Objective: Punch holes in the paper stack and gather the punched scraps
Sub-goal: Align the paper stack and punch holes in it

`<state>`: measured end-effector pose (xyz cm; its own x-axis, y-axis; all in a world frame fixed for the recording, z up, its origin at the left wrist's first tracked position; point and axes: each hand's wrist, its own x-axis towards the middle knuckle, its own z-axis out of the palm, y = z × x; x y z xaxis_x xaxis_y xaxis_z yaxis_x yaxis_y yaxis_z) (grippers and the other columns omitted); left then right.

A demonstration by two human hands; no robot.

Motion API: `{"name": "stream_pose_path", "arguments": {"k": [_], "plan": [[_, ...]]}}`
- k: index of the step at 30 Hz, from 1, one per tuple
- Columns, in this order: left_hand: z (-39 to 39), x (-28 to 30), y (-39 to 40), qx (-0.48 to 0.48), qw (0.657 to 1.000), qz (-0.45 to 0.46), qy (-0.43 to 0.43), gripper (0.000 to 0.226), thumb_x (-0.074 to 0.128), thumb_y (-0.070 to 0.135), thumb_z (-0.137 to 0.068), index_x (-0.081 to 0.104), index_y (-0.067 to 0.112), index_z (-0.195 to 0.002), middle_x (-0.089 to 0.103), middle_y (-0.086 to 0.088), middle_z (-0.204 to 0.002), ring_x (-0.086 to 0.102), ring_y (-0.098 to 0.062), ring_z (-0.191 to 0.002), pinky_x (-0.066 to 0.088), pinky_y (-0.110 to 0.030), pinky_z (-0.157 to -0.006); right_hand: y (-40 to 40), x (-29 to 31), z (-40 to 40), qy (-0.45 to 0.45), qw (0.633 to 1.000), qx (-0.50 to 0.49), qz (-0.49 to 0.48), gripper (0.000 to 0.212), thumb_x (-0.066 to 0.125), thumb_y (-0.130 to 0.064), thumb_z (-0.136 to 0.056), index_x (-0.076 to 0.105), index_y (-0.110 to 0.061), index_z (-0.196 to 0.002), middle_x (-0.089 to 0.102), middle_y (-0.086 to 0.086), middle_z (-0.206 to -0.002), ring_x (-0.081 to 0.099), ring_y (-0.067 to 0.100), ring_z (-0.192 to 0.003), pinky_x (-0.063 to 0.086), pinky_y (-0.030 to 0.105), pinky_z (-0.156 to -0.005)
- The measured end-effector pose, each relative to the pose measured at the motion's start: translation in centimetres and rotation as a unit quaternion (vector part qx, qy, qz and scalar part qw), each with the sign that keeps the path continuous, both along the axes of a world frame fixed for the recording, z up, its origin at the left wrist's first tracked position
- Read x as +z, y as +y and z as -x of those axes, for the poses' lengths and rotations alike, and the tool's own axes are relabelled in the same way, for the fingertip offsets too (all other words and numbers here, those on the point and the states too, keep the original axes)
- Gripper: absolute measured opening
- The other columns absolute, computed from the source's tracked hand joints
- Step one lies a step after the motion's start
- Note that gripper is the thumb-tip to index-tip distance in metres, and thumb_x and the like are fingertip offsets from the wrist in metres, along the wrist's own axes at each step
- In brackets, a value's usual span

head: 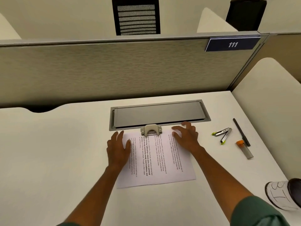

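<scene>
White study-carrel counter [65, 144] carries the printed white paper stack [156, 160], its far edge inside the beige metal hole punch [151, 129]; left hand [118, 145] and right hand [185, 136], fingers spread flat, should square the sheets before pressing.

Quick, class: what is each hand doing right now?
Left hand: open, flat on the paper.
Right hand: open, fingers spread on the paper.

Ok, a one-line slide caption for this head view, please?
Both hands, left hand and right hand, rest flat on the paper stack, its far edge in the hole punch.
</scene>
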<state>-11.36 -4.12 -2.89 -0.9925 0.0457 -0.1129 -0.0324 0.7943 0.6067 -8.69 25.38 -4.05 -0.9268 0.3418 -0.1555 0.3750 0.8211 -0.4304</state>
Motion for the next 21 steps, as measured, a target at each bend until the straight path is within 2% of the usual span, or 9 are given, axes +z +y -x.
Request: {"name": "stream_pose_path", "arguments": {"k": [6,15,21], "plan": [[1.7,0.1,0.2,-0.047,0.996,0.071,-0.022,0.055,0.05,0.044,-0.098,0.041,0.025,-0.149,0.022,-0.014,-0.162,0.026,-0.037,-0.145,0.027,-0.054,-0.116,-0.5,-0.2,0.6,0.001,1.0,0.0,-0.008,0.031,0.055,-0.045,-0.093,0.063,-0.036,-0.121,0.035,0.001,-0.145,0.036,0.026,-0.128,0.032,0.042,-0.104],[2.6,0.5,0.7,-0.051,0.995,0.082,-0.022,0.041,0.048,0.041,-0.099,0.059,0.022,-0.134,0.026,-0.016,-0.159,0.032,-0.039,-0.14,0.032,-0.052,-0.112,-0.5,-0.4,0.5,0.011,1.0,-0.002,-0.009,0.025,0.057,-0.041,-0.093,0.063,-0.035,-0.116,0.036,0.001,-0.145,0.037,0.026,-0.128,0.032,0.042,-0.104],[2.7,0.5,0.9,-0.058,0.992,0.104,-0.03,0.044,0.049,0.044,-0.099,0.056,0.026,-0.138,0.022,-0.014,-0.161,0.029,-0.037,-0.142,0.031,-0.053,-0.112,-0.8,-0.5,0.5,0.013,1.0,-0.006,-0.019,0.025,0.058,-0.04,-0.092,0.063,-0.034,-0.116,0.035,0.001,-0.147,0.037,0.025,-0.129,0.033,0.042,-0.104]]}}
